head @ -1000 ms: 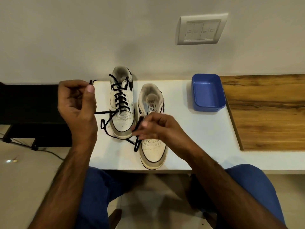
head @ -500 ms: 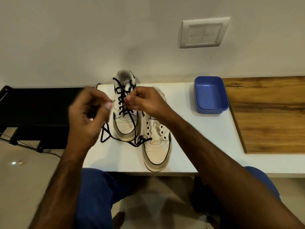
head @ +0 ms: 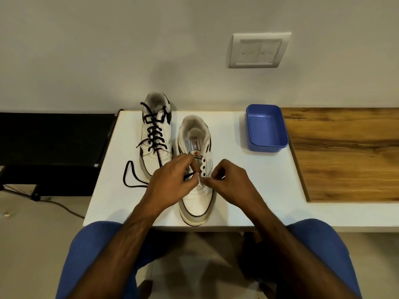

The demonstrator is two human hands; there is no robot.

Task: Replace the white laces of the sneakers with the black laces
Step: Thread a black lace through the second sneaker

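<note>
Two white sneakers stand on the white table. The left sneaker is laced with a black lace. A loose black lace loops on the table beside it. The right sneaker has bare eyelets. My left hand pinches the tip of the loose black lace over the lower eyelets of the right sneaker. My right hand pinches the right eyelet flap of that sneaker, opposite the left hand.
An empty blue plastic tray sits at the back right of the table. A wooden surface adjoins the table on the right. A black stand is at the left. A switch plate is on the wall.
Both hands came down from the left sneaker's upper laces to the lower eyelets of the right sneaker. The left hand now holds the lace tip there.
</note>
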